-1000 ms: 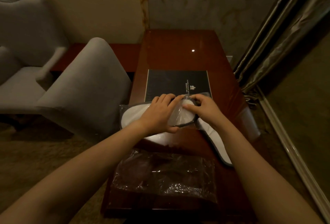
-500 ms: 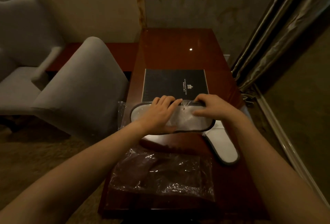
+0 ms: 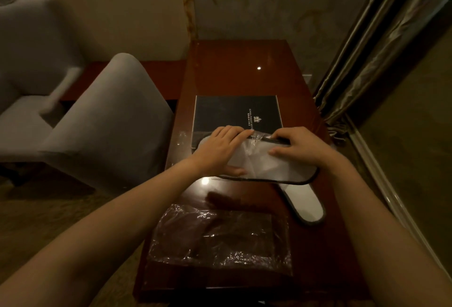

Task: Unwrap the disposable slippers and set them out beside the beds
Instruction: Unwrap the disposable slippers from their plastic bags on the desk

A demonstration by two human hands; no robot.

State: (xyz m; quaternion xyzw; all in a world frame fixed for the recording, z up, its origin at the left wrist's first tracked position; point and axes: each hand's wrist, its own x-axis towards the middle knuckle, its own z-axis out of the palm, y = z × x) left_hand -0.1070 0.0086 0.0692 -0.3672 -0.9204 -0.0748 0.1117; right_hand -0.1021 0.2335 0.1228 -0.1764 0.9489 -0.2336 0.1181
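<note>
Slipper in hand: white cloth disposable slipper with dark grey piping point(image 3: 276, 167), lying crosswise on the glossy reddish-brown wooden desk point(image 3: 239, 66), just in front of the black rectangular hotel folder with small pale lettering point(image 3: 234, 113); thin clear film point(image 3: 254, 142) crinkled over its middle and far edge.
Second slipper: white disposable slipper with grey edging point(image 3: 308, 208), flat on the desk, nearer than the folder and to its right; far end tucked under the first slipper, rounded end pointing toward the near right desk edge.
Left hand: left hand point(image 3: 220, 150) pressed palm-down on the left part of the first slipper, fingers curled over its far edge at the film, thumb along the near edge.
Right hand: right hand point(image 3: 298, 145) clamped on the right part of the same slipper, fingertips pinching the far edge with the film, thumb stretched left across the white top.
Empty wrapper: crumpled clear plastic bag point(image 3: 220, 238), flat on the desk well in front of the folder, near the front edge; only the desk surface visible through it.
Loose plastic: small clear plastic scrap point(image 3: 182, 136) just left of the folder, at the desk's left edge.
Seating: pale grey upholstered chair point(image 3: 110, 120) left of the folder, beside the desk; second grey chair point(image 3: 29, 66) further left.
Curtain: brown-gold drapes point(image 3: 367, 44) right of the folder, beyond the desk.
</note>
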